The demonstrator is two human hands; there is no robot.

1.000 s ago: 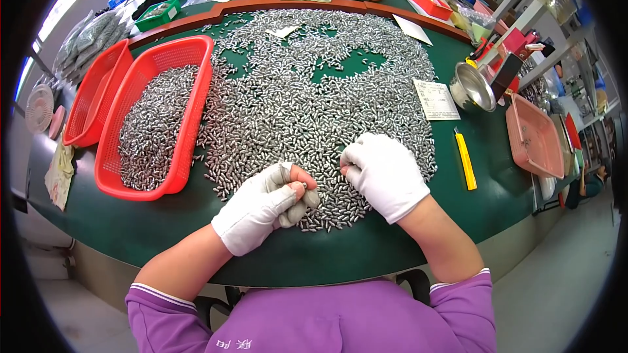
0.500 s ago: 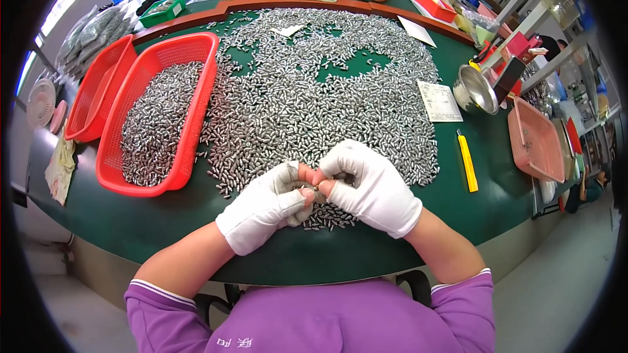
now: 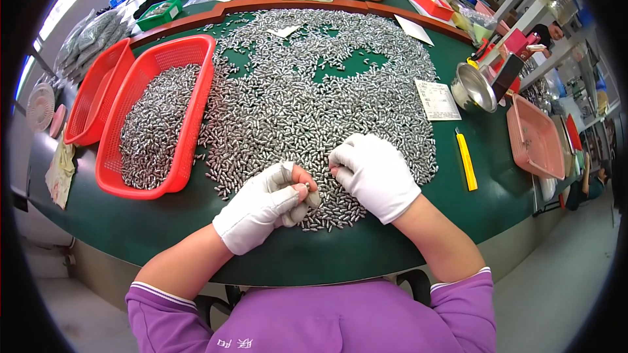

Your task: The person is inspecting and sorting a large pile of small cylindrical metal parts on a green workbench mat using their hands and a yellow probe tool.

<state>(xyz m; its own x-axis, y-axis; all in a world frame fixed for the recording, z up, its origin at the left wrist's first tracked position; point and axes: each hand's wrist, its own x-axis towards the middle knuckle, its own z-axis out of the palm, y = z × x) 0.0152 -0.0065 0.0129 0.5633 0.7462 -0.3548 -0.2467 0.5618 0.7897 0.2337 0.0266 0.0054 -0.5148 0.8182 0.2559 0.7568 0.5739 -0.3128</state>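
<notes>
Right at the near edge of the spread of metal pieces point(image 3: 294, 111), two white-gloved hands work with bare thumb and forefinger tips showing. The left hand point(image 3: 268, 206) is half curled, palm turned inward, its thumb and forefinger pinched together on a small metal piece point(image 3: 307, 185) that is mostly hidden between them. The right hand point(image 3: 376, 176) is near it but apart, back upward and fingers bent closely together, its tips over the loose pieces; whether it has hold of one, I cannot tell. The silvery, spindle-shaped pieces cover the middle of the green table point(image 3: 392, 255), with bare green patches toward the far side, where a white scrap point(image 3: 284, 31) lies among them. To their left stands a red basket point(image 3: 195, 111) partly filled with similar pieces, and just beyond it another red basket point(image 3: 98, 91) leans outward. To the right lie a printed slip point(image 3: 437, 100) at the margin of the spread and a yellow cutter point(image 3: 466, 160) nearer the person, with a metal bowl point(image 3: 474, 88) and a pink tray point(image 3: 538, 168) farther out. A brown raised edging point(image 3: 261, 5) runs along the back, and a green bin point(image 3: 171, 13) sits near its left end.
</notes>
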